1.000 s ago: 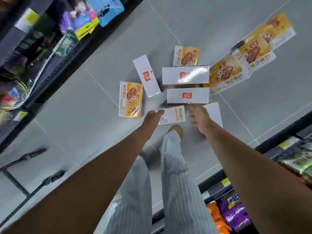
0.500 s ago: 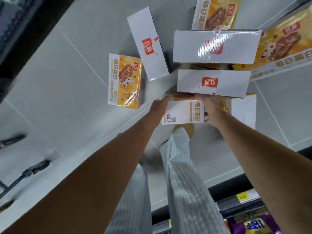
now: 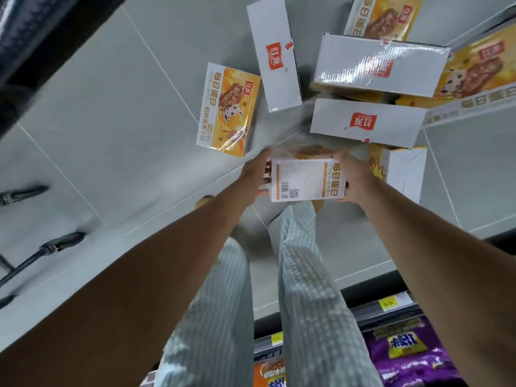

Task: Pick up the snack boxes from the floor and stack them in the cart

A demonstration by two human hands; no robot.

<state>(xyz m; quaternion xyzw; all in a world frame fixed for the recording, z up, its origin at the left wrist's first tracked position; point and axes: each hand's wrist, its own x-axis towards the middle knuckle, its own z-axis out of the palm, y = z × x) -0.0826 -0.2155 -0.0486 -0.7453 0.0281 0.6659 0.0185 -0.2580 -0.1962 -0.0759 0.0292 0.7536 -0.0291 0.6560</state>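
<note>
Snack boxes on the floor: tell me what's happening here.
A person leans over the tiled floor and grips one snack box, barcode side up, with the left hand at its left end and the right hand at its right end. Several other boxes lie scattered on the floor beyond it.

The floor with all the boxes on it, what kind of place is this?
Most likely a shop aisle, perhaps a supermarket. Yellow price tags line a shelf edge, purple snack bags sit below them, and many matching snack boxes lie on the tiled floor.
</note>
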